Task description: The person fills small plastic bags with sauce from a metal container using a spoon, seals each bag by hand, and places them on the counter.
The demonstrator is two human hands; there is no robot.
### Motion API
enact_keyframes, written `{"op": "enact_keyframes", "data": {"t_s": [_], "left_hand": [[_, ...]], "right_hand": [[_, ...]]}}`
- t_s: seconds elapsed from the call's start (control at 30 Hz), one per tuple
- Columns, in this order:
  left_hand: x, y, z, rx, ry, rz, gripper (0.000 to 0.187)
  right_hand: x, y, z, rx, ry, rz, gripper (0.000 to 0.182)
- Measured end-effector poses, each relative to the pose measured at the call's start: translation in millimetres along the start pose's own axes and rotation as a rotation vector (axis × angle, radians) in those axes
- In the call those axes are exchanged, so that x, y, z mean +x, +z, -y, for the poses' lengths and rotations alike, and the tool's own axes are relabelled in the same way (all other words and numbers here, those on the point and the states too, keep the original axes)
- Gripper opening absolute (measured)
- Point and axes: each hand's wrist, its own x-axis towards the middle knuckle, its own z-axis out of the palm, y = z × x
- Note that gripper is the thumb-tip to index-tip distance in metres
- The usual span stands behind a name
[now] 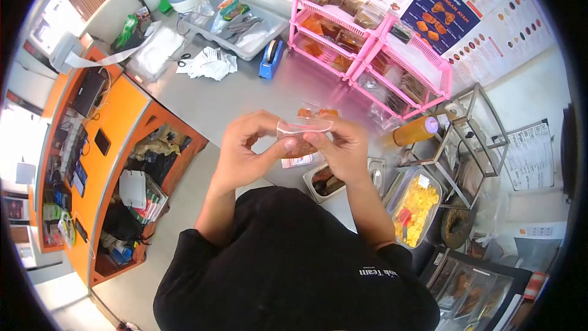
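Both hands hold a small clear zip-lock bag (pixel 300 127) up in front of the chest, with reddish-brown contents low in it. My left hand (pixel 252 150) pinches the bag's left side, thumb toward the middle. On the right side, my right hand (pixel 343 150) grips it the same way, the two thumbs almost meeting. Just behind the bag lie small packets with orange-red contents (pixel 318 112) on the steel table. Under the hands, a white and red card or packet (pixel 297 161) is partly hidden. A metal container (pixel 324 182) with dark brown contents sits below my right hand.
Pink racks (pixel 361 43) filled with packets stand at the back. A blue tape dispenser (pixel 271 59), crumpled papers (pixel 211 64) and a grey tray (pixel 245 30) are at back left. On the right are a bottle (pixel 413 132), a metal frame (pixel 471 141) and a tub of yellow pieces (pixel 419 205).
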Motion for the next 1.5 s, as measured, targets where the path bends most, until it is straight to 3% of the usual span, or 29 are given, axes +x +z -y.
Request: {"op": "enact_keyframes", "data": {"t_s": [0.1, 0.27, 0.37, 0.47, 0.7, 0.87, 1.17, 1.5], "left_hand": [[-0.6, 0.0, -5.2, -0.067, -0.08, -0.028, 0.013], [9.4, 10.0, -19.9, -0.023, -0.183, -0.12, 0.011], [11.6, 15.2, -24.2, -0.027, -0.159, -0.141, 0.01], [17.9, 20.6, -22.2, 0.212, 0.021, -0.153, 0.009], [18.1, 11.7, -19.4, 0.144, 0.002, -0.126, 0.015], [30.1, 18.6, -28.1, 0.157, -0.023, -0.075, 0.022], [36.4, 18.6, -10.9, 0.37, 0.177, 0.041, 0.015], [29.5, 37.5, 21.7, 0.341, 0.201, 0.033, 0.013]], "right_hand": [[11.7, -10.8, 12.5, 0.03, -0.112, 0.028, 0.013], [15.9, -7.6, 36.9, 0.184, -0.017, -0.123, 0.011], [17.0, -9.0, 34.7, 0.156, -0.033, -0.133, 0.011], [14.8, -16.0, 27.2, 0.036, -0.099, -0.097, 0.013], [19.4, -26.0, 32.9, -0.025, -0.118, -0.089, 0.012], [24.7, -21.9, 37.5, -0.273, -0.245, 0.01, 0.012], [20.5, -23.0, 44.8, -0.518, -0.338, -0.002, 0.016], [12.4, -40.3, 28.7, -0.56, -0.339, 0.023, 0.013]]}}
